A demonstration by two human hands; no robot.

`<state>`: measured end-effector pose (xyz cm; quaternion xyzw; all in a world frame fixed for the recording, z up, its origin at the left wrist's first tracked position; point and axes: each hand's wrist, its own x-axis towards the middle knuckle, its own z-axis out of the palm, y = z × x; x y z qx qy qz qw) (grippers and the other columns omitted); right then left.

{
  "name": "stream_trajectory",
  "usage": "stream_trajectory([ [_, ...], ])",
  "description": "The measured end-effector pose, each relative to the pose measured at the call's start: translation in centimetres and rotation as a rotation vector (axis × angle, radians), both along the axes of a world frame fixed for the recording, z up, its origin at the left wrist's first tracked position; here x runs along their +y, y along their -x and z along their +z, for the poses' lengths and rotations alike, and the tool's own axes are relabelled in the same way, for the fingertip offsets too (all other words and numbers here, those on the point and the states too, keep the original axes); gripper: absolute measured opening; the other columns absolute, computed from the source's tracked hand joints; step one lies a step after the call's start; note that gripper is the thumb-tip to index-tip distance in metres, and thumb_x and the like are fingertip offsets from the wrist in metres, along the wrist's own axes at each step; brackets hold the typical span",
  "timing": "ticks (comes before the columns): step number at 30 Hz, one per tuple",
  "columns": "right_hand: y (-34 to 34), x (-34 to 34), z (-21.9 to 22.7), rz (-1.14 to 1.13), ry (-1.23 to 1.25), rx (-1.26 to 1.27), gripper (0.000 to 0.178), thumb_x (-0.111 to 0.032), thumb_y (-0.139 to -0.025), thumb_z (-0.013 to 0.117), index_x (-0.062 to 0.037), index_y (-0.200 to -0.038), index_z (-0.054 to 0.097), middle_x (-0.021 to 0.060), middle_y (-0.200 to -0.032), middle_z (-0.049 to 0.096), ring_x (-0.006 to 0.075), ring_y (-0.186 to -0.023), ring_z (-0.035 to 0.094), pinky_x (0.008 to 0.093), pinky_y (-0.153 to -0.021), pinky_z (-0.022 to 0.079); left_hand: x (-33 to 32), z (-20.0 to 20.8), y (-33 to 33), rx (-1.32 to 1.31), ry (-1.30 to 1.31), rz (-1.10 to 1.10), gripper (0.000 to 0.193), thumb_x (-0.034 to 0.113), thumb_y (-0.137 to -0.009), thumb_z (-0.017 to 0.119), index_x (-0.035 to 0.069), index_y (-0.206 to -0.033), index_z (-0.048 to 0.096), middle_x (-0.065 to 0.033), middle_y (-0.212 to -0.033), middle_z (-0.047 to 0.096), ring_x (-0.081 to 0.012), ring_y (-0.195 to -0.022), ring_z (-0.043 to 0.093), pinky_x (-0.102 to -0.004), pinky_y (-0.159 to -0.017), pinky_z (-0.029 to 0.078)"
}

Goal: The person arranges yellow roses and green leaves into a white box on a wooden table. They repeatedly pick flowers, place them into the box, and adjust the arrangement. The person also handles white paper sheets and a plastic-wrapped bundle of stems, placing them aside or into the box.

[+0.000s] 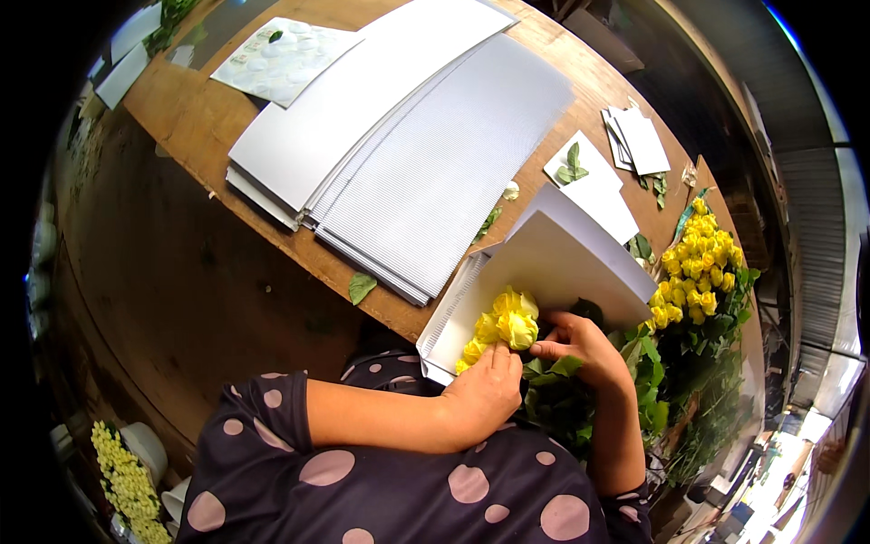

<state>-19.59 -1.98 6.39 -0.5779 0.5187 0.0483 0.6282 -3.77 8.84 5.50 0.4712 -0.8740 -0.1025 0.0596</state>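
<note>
A: Where are the yellow roses (517,328) lying?

B: Inside folded cardboard (571,272); the curled left hand (485,390) is touching them, its grip uncertain, the half-open right hand (589,349) flanking. Light handling is probably sparing petals.

Raised white board (571,263) is blocking the direct path from right hand (584,349) toward the tabletop (594,82). Yellow rose bunch (698,263) is crowding the right side. Open air is running above the flat corrugated sheets (444,172).
</note>
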Motion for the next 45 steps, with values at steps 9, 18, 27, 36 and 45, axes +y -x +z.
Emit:
stream_trajectory([
  [9,-0.3,1.3,-0.2,0.185,0.433,0.075,0.045,-0.012,-0.079,0.061,0.0015,-0.118,0.043,0.0102,-0.073,0.057,0.0124,-0.065,0.051,0.0268,-0.061,0.044,0.0,-0.2,-0.2,0.056,0.097,0.028,0.024,0.015,-0.069,0.05,-0.003,-0.076,0.064,-0.012,-0.079,0.049,-0.0256,-0.081,0.048,-0.0318,-0.08,0.041],
  [18,-3.0,2.4,3.4,0.106,0.935,0.413,0.015,-0.007,-0.072,0.058,-0.0055,-0.088,0.06,0.0128,-0.089,0.056,0.0316,-0.077,0.056,0.037,-0.065,0.044,0.5,-1.1,0.8,-0.018,0.01,0.068,0.04,0.019,-0.074,0.046,-0.01,-0.1,0.057,-0.0257,-0.11,0.051,-0.0383,-0.106,0.046,-0.0362,-0.09,0.037],
  [27,-1.3,1.6,-0.1,0.193,0.812,0.464,0.017,-0.014,-0.073,0.062,-0.0045,-0.087,0.059,0.0146,-0.085,0.058,0.0345,-0.074,0.056,0.039,-0.063,0.045,0.0,0.2,0.2,-0.076,-0.007,-0.059,0.039,0.021,-0.078,0.045,-0.006,-0.103,0.058,-0.0241,-0.111,0.05,-0.0373,-0.105,0.046,-0.041,-0.086,0.038],
  [36,-1.3,2.3,-0.5,0.06,1.093,0.366,0.022,-0.021,-0.071,0.068,-0.0038,-0.079,0.056,0.0105,-0.075,0.054,0.0317,-0.067,0.055,0.0369,-0.058,0.043,0.2,0.3,0.4,-0.145,0.013,-0.014,0.031,0.023,-0.074,0.048,0.002,-0.087,0.065,-0.017,-0.098,0.052,-0.0259,-0.084,0.047,-0.0302,-0.066,0.038],
  [45,-1.2,3.4,-1.8,-0.277,0.971,0.107,0.017,-0.008,-0.066,0.069,-0.0026,-0.077,0.058,0.0074,-0.072,0.058,0.0194,-0.063,0.057,0.0294,-0.06,0.044,0.1,-0.9,0.2,0.03,0.082,0.092,0.031,0.019,-0.069,0.05,-0.003,-0.085,0.065,-0.0217,-0.11,0.05,-0.0268,-0.087,0.048,-0.0285,-0.071,0.041],
])
